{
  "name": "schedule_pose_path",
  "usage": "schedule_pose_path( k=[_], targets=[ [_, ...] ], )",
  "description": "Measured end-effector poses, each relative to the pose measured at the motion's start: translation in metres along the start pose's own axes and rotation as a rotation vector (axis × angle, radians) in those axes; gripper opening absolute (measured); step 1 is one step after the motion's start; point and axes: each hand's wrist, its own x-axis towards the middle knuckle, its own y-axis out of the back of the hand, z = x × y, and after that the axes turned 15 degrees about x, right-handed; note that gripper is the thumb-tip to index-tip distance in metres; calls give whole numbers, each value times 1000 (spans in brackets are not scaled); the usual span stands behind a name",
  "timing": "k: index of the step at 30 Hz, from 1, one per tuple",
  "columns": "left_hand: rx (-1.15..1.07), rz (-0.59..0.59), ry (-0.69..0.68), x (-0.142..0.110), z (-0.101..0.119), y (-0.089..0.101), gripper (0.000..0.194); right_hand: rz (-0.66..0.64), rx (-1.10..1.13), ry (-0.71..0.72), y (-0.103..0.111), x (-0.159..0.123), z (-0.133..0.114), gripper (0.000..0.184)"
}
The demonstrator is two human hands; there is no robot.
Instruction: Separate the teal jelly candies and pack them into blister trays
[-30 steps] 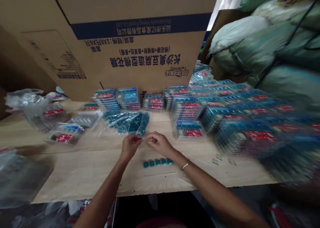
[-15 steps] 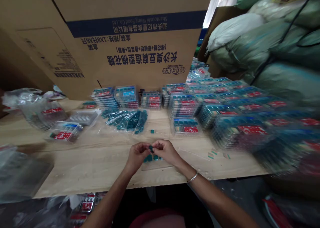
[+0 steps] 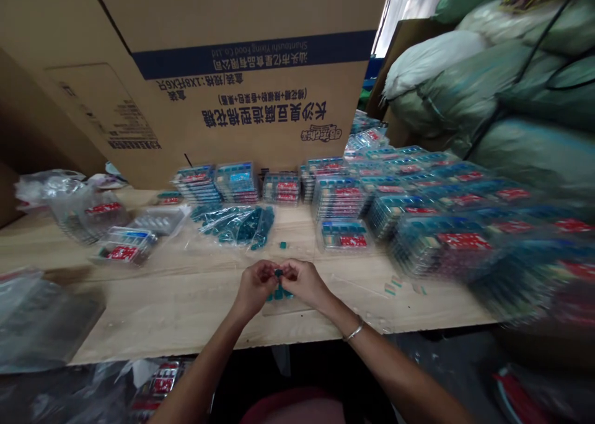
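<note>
Between my fingertips is a small dark teal piece (image 3: 278, 273), pinched from both sides. My left hand (image 3: 255, 286) grips it from the left, and my right hand (image 3: 303, 282) from the right. Just under the hands lies a row of teal pieces (image 3: 279, 294) on the table, partly hidden by my fingers. One loose teal piece (image 3: 283, 245) sits by itself beyond the hands. Farther off, a clear plastic bag (image 3: 235, 225) holds many more teal pieces.
Clear packed trays (image 3: 344, 234) with red packets are stacked at the back and right. A large cardboard box (image 3: 251, 101) stands behind. At left are a clear tray (image 3: 125, 246) and plastic bags (image 3: 46, 318). Small strips (image 3: 393, 285) lie right of my hands.
Both hands came nearer to me from beside the bag, above the row, and now pinch a teal piece together. A loose teal piece appeared beyond them. The last half second shows little movement.
</note>
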Motion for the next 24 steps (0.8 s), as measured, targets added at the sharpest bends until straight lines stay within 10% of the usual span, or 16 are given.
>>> schedule_pose_path(
  k=[5,14,19,24],
  targets=[
    [-24,-13,18,2,-1,-1,24,-25,144,-153,3,-2,0,18],
    [-78,-76,22,2,0,-3,27,18,63,-42,-1,-4,-3,13],
    [71,79,-78,3,2,-7,23,72,-82,78,-3,-3,-9,7],
    [-158,8,-17,1,8,-4,25,-42,270,-47,4,-7,-13,21]
  ],
)
